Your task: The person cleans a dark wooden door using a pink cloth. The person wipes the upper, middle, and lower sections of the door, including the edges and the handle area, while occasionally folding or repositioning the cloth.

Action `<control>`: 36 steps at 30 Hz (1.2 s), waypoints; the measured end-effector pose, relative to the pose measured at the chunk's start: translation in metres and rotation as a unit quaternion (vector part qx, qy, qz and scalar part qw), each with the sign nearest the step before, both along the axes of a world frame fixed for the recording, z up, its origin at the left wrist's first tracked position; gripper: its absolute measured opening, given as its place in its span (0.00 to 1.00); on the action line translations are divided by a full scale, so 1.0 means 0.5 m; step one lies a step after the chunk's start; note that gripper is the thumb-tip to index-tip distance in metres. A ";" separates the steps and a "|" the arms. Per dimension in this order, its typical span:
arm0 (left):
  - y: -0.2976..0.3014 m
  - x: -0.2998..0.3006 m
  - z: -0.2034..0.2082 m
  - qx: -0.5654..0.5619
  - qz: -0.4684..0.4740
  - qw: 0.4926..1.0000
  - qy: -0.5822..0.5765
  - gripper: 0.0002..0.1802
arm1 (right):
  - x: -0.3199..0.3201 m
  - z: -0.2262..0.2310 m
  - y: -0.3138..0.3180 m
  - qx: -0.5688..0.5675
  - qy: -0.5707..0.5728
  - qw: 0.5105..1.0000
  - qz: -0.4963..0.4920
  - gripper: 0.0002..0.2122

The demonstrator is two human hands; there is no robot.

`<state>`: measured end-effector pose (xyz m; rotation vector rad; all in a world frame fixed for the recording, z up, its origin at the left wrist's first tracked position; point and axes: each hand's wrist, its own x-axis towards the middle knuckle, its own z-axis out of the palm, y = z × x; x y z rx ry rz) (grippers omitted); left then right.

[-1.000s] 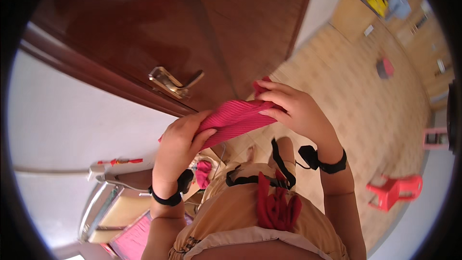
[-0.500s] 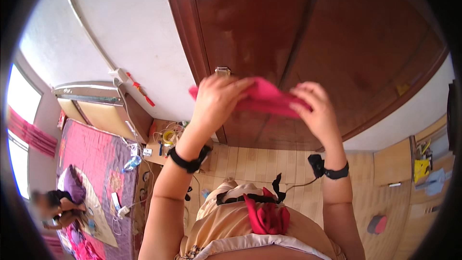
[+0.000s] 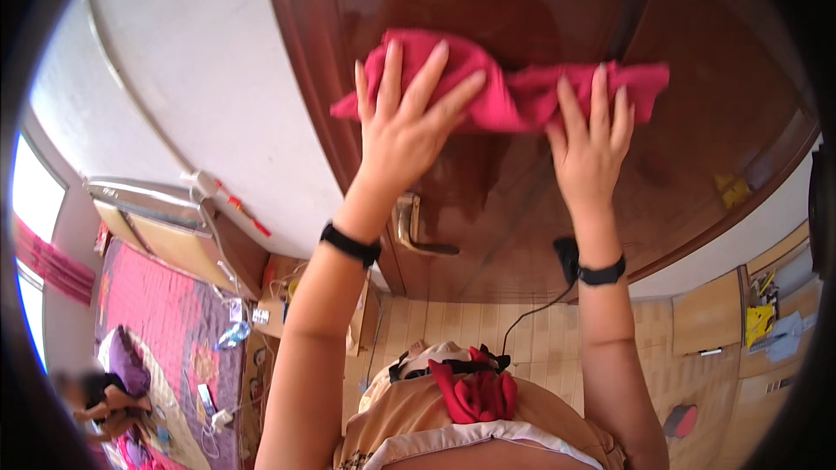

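A pink cloth (image 3: 496, 91) is spread sideways against the glossy dark brown door (image 3: 522, 200). My left hand (image 3: 405, 122) lies on the cloth's left part, fingers spread and stretched out. On its right part my right hand (image 3: 592, 135) presses with fingers extended, a little apart. Between the hands the cloth is folded and twisted, and its ends stick out past both hands. Below my left hand, the metal door handle (image 3: 418, 231) shows. Black bands sit on both wrists.
To the left are a white wall (image 3: 200, 61), a bed (image 3: 157, 296) with a person (image 3: 104, 405) on it, and a cluttered bedside cabinet (image 3: 283, 287). At the right stands a wooden cabinet (image 3: 710, 313). A red cloth bundle (image 3: 475, 392) hangs at my waist.
Both hands have moved up the door with the pink cloth. My fingers have gone from gripping it in the air to lying spread over it, and the door handle is now uncovered.
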<state>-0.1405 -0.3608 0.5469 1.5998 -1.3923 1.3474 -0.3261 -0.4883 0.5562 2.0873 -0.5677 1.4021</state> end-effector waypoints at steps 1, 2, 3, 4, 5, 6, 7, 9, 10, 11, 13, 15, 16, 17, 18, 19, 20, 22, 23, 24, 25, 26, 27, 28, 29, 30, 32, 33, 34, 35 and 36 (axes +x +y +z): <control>0.007 0.004 -0.031 0.022 -0.003 1.000 -0.002 0.25 | -0.005 -0.041 -0.001 0.021 0.018 1.000 0.007 0.25; 0.024 0.003 -0.065 0.046 0.018 0.999 0.015 0.26 | -0.006 -0.091 0.005 0.066 0.052 0.996 0.019 0.27; 0.024 0.002 -0.112 0.059 0.025 0.998 0.015 0.26 | -0.016 -0.142 0.013 0.095 0.087 0.992 0.001 0.28; 0.025 -0.001 -0.161 0.070 0.025 0.997 0.006 0.27 | -0.030 -0.197 0.012 0.099 0.111 0.989 -0.003 0.28; 0.033 -0.003 -0.224 0.108 0.033 0.994 0.008 0.29 | -0.038 -0.253 0.016 0.102 0.130 0.986 0.007 0.26; 0.046 -0.004 -0.280 0.163 0.031 0.986 -0.004 0.30 | -0.051 -0.294 0.018 0.106 0.164 0.981 0.009 0.25; 0.059 -0.008 -0.333 0.207 0.027 0.978 -0.009 0.31 | -0.060 -0.334 0.019 0.090 0.172 0.981 0.015 0.23; 0.075 -0.026 -0.378 0.227 0.044 0.972 -0.042 0.26 | -0.069 -0.380 0.037 0.100 0.195 0.976 0.005 0.22; 0.073 -0.034 -0.383 0.220 0.036 0.974 -0.034 0.26 | -0.074 -0.400 0.036 0.095 0.199 0.975 0.004 0.22; 0.071 -0.034 -0.386 0.237 0.038 0.971 -0.022 0.25 | -0.084 -0.415 0.029 0.097 0.201 0.975 -0.002 0.24; 0.068 -0.034 -0.347 0.242 0.031 0.970 -0.015 0.27 | -0.076 -0.386 0.029 0.093 0.212 0.973 -0.002 0.24; 0.054 -0.027 -0.318 0.206 0.053 0.977 -0.024 0.30 | -0.058 -0.330 0.027 0.063 0.198 0.978 0.008 0.26; 0.036 -0.023 -0.293 0.155 0.067 0.985 -0.034 0.31 | -0.046 -0.293 0.021 0.053 0.193 0.980 0.004 0.26; 0.025 -0.020 -0.266 0.124 0.072 0.990 -0.006 0.30 | -0.032 -0.255 0.016 0.049 0.163 0.985 0.021 0.27; 0.017 -0.018 -0.230 0.092 0.075 0.993 0.018 0.30 | -0.018 -0.217 0.012 0.046 0.129 0.990 0.035 0.28; 0.013 -0.015 -0.195 0.083 0.086 0.991 0.055 0.29 | -0.007 -0.178 0.010 0.053 0.109 0.992 0.047 0.27; 0.009 -0.012 -0.159 0.074 0.095 0.988 0.092 0.28 | 0.002 -0.143 0.008 0.060 0.089 0.992 0.059 0.27; 0.010 -0.021 -0.075 0.057 0.121 0.980 0.148 0.31 | 0.012 -0.085 0.006 0.075 0.048 0.992 0.090 0.28; 0.001 -0.032 -0.050 0.044 0.131 0.980 0.144 0.33 | 0.003 -0.068 -0.001 0.074 0.046 0.992 0.091 0.29; -0.007 -0.040 -0.029 0.030 0.143 0.980 0.137 0.35 | -0.002 -0.055 -0.009 0.073 0.040 0.992 0.094 0.29; -0.026 -0.049 -0.020 0.003 0.124 0.983 0.133 0.36 | -0.009 -0.050 -0.023 0.058 0.027 0.995 0.080 0.29; -0.048 -0.066 -0.014 0.000 0.131 0.982 0.137 0.34 | -0.020 -0.045 -0.042 0.041 0.014 0.997 0.065 0.30; -0.050 -0.072 -0.003 -0.010 0.125 0.984 0.125 0.33 | -0.019 -0.038 -0.050 0.026 -0.001 0.997 0.073 0.32; -0.059 -0.082 -0.002 -0.017 0.115 0.986 0.120 0.32 | -0.029 -0.036 -0.062 0.042 -0.022 0.996 0.078 0.31; -0.074 -0.094 0.001 -0.012 0.106 0.988 0.108 0.31 | -0.047 -0.029 -0.076 0.049 -0.029 0.996 0.074 0.31; -0.095 -0.112 -0.001 -0.024 0.072 0.990 0.116 0.30 | -0.070 -0.024 -0.089 0.056 -0.030 0.995 0.074 0.32; -0.137 -0.149 0.003 -0.012 0.099 0.993 0.062 0.29 | -0.120 -0.024 -0.124 0.077 -0.028 0.995 0.051 0.34; -0.157 -0.175 0.003 -0.007 0.097 0.993 0.060 0.29 | -0.146 -0.026 -0.139 0.090 -0.024 0.995 0.025 0.35; -0.176 -0.200 0.001 0.016 0.087 0.994 0.070 0.31 | -0.170 -0.032 -0.155 0.103 -0.020 0.994 0.002 0.36; -0.195 -0.224 0.001 0.034 0.075 0.995 0.062 0.32 | -0.195 -0.046 -0.178 0.097 -0.029 0.995 -0.024 0.37; -0.210 -0.237 0.002 0.036 0.050 0.997 0.039 0.32 | -0.208 -0.056 -0.203 0.084 -0.036 0.995 -0.035 0.38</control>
